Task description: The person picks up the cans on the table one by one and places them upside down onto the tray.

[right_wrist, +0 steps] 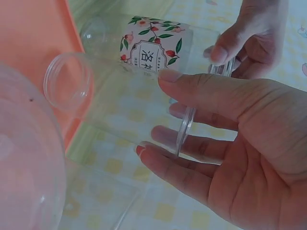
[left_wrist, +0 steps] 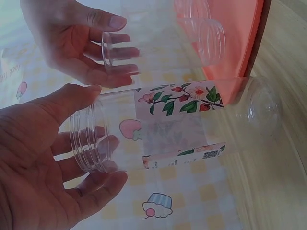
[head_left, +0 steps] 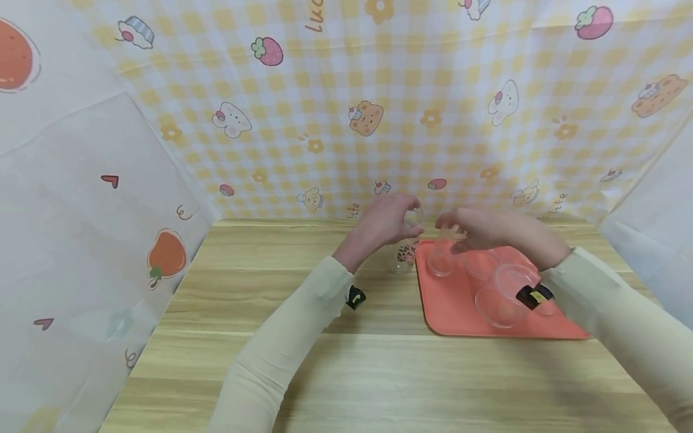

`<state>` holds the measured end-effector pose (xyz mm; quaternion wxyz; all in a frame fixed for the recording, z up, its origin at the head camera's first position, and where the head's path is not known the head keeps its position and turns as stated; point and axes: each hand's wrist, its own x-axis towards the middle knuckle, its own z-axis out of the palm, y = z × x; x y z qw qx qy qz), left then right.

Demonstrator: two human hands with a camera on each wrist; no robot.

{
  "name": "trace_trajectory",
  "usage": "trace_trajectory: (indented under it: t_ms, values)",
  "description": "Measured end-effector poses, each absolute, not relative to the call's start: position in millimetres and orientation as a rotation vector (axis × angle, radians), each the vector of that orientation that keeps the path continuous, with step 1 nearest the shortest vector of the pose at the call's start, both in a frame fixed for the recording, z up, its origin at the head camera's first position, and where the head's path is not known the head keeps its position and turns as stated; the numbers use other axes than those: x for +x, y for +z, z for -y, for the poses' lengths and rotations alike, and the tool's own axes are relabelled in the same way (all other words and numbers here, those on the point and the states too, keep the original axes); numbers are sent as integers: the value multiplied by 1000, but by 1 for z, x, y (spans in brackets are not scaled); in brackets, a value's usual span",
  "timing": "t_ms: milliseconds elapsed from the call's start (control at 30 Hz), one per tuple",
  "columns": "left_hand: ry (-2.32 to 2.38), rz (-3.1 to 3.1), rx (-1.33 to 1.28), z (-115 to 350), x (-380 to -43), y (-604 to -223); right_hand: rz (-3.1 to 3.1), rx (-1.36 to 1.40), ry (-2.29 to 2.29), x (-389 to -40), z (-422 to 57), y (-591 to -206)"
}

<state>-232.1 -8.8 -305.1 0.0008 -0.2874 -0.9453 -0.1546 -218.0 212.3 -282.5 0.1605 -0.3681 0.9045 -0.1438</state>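
Observation:
My left hand (head_left: 387, 219) grips a clear jar with a floral label (left_wrist: 180, 103) around its ridged neck, thumb on one side and fingers on the other. The lower end of this jar is over the wood, beside the tray's left edge. My right hand (head_left: 487, 231) holds a plain clear jar (right_wrist: 124, 108) by its upper rim, between thumb and fingers. The far end of that jar has rings around it and overlaps the left part of the orange tray (head_left: 449, 322). Side by side, the two jars are close together.
Several clear round containers (head_left: 500, 307) stand on the tray, partly under my right forearm. The wooden table (head_left: 368, 385) runs left and in front of the tray. A yellow checked cloth (head_left: 303, 108) hangs behind, with white cloth (head_left: 65, 240) at the sides.

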Motion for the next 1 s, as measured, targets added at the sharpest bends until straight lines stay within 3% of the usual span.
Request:
trace_trajectory:
  t_ms: [1000]
  values:
    - [-438,3129,-862,0,-232,-290,-2598,-970,-220,-233,-201,-290]
